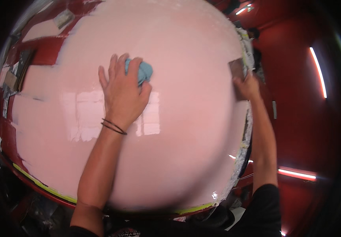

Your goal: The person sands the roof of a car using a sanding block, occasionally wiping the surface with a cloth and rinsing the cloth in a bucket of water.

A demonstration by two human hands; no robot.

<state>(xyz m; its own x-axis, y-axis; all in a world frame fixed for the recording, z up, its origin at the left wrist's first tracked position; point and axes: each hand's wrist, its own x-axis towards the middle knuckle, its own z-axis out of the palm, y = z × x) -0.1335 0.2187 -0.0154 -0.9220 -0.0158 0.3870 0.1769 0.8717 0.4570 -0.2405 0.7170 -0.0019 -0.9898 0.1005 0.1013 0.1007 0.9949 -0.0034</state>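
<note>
A wide, curved panel [186, 130] coated in glossy pale pink lies in front of me. My left hand [125, 93] rests on it just left of the middle, fingers partly spread. Between its thumb and fingers it grips a crumpled light blue cloth [144, 72]; the rest of the cloth is hidden under the hand. At the panel's right edge, my right hand [248, 87] holds a dark brown-grey sheet of sandpaper [237, 69] against the surface, thumb on top. Its other fingers are mostly out of sight.
Yellow-green tape [44, 185] runs along the near edge, and rough whitish residue [239, 162] lines the right edge. On the left, bare red paint [48, 49] carries a grey pad [63, 19] and several scraps. A red surface [296, 130] with light reflections lies to the right.
</note>
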